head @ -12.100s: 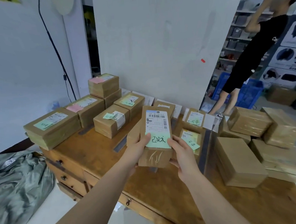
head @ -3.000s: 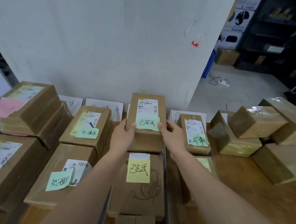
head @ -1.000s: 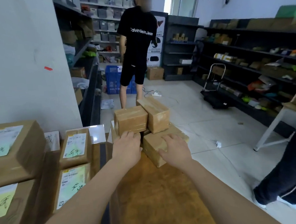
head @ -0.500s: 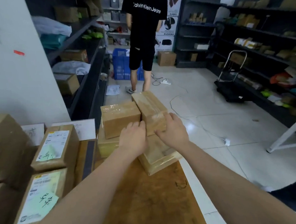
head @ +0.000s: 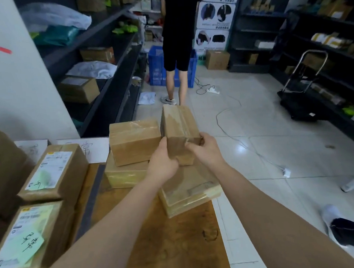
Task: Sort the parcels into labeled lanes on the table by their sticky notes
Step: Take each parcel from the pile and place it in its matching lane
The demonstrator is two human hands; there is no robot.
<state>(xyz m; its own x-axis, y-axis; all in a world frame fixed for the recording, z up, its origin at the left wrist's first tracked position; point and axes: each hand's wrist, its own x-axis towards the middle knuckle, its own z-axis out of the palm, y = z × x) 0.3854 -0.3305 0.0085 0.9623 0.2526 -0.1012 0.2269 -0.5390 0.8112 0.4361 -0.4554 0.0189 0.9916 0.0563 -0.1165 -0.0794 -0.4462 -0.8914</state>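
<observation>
**Student:** Where was the parcel, and how was it held?

**Instructor:** The parcel (head: 178,123) sat tilted at the right end of the tabletop (head: 169,249), with its near end above a flat parcel (head: 191,188). The left hand (head: 162,164) gripped the near left corner with curled fingers. The right hand (head: 206,150) clasped the near right edge, thumb on top.

**Student:** What could have gone wrong from there?

**Instructor:** There were three likely hazards.
- The flat parcel jutted past the tabletop's right edge, over the floor (head: 276,127). A dragged lift could probably have pushed it off.
- The neighbouring parcel (head: 134,141) touched the held one's left side. It rested on a lower parcel (head: 124,176), so friction during the lift might have shifted or toppled it.
- No sticky note showed on the visible faces of the held parcel, so its lane could not be read. Setting it down unturned risked putting it in the wrong lane.

**Student:** Where were the lanes?

**Instructor:** They lay to the left, where a paper lane label (head: 93,149) sat at the back and a sorted parcel (head: 26,238) carried a green sticky note (head: 31,244). Carrying the parcel across might have knocked the stack in between.
</observation>
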